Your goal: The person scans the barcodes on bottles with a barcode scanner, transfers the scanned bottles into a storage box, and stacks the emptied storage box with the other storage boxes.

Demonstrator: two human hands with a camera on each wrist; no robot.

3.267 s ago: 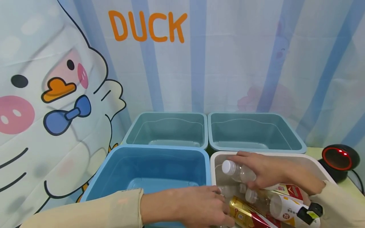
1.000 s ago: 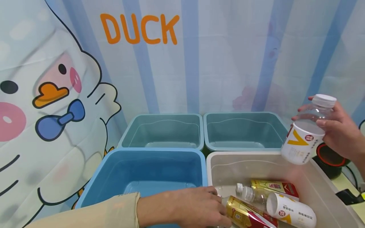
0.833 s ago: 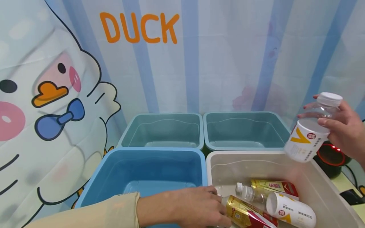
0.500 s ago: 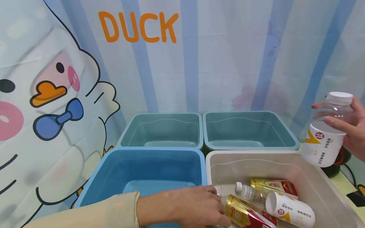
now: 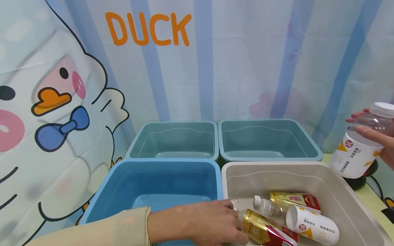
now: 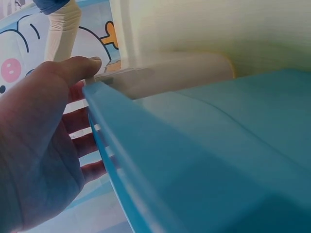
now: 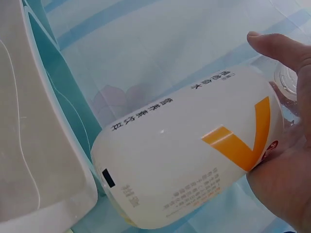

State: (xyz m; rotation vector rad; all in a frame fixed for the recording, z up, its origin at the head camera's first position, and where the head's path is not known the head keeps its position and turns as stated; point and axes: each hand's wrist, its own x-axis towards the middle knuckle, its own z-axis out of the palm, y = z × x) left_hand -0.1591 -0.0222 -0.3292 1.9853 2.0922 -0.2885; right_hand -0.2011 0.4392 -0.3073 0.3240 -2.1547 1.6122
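Watching from over here: the right hand [image 7: 284,182] has the white-capped bottle [image 5: 357,155] gripped between thumb and fingers around its clear upper part, tilted so the cap leans right, up by the far right corner of the beige bin [image 5: 274,174]. Left hand [image 5: 200,220] just rests on the rim between that and the blue bin [image 5: 166,176], fingers a bit spread. Lying in the beige one: two gold-and-red drink containers [image 5: 261,227], a small clear bottle [image 5: 278,210], plus a white-labelled container [image 5: 312,225].
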